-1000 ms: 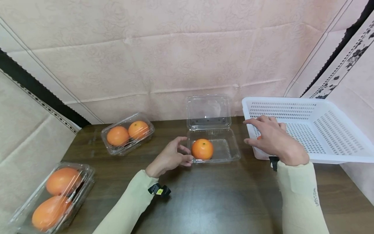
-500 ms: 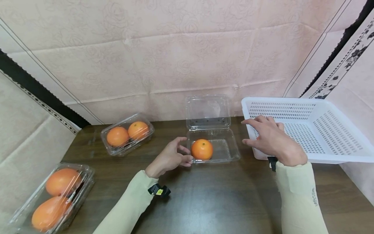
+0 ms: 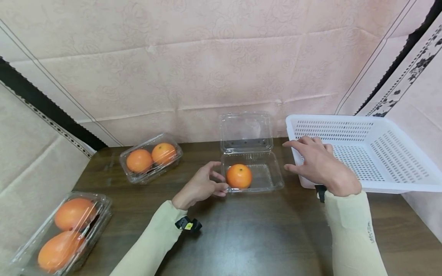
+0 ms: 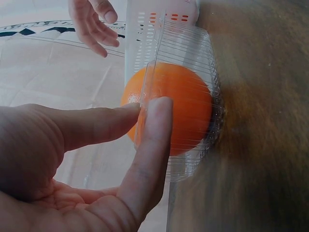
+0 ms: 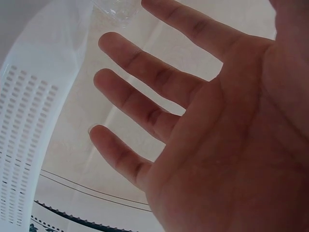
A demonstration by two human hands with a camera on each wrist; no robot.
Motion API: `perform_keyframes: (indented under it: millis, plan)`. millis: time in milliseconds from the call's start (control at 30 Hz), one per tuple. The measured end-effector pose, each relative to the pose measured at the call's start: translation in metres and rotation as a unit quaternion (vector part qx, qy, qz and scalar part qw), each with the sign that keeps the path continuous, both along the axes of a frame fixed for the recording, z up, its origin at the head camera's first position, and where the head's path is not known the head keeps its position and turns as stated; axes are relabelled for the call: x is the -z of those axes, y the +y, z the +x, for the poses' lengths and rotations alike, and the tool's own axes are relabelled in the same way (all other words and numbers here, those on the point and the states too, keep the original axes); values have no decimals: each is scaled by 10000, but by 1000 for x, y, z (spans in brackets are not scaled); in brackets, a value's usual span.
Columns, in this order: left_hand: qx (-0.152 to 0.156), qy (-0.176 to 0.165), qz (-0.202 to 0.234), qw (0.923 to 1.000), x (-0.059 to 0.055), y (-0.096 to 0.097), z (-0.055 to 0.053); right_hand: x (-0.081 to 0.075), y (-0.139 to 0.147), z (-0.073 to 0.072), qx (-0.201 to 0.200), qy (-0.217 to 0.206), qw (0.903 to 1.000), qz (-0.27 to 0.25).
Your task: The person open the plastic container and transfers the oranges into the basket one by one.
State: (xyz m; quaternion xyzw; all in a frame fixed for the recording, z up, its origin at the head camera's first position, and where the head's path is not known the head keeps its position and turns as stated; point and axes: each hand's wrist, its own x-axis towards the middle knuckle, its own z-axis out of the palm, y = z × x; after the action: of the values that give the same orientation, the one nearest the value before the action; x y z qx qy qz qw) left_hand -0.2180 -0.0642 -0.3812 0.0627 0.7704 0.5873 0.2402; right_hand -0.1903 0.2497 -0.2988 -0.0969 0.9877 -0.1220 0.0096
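Observation:
In the head view a clear plastic clamshell box (image 3: 264, 174) stands at mid-table with its lid (image 3: 246, 130) raised. One orange (image 3: 239, 176) sits in its left half. My left hand (image 3: 203, 184) is at the box's near left corner; the left wrist view has its thumb and a finger (image 4: 161, 121) pinching the rim beside the orange. Over the left side of a white slotted basket (image 3: 397, 153) hovers my right hand (image 3: 319, 165), fingers spread and holding nothing. Orange colour shows through the basket's slots in the left wrist view; the right hand hides that spot from the head camera.
Two more clear boxes stand on the left, each holding two oranges: one box (image 3: 146, 176) towards the back, another (image 3: 91, 239) at the near left corner. A pink cloth (image 3: 221, 69) hangs behind the dark wooden table (image 3: 255, 237).
My right hand has drifted slightly left over the basket, and the bit of orange seen by its thumb is now covered. The left hand and the box have stayed put.

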Motion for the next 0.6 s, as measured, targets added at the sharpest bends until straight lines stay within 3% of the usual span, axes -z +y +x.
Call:
perform_keyframes:
  millis: [600]
  plan:
    - [31, 8, 16, 10000, 0, 0, 0, 0, -5, 1, -82, 40, 10000, 34]
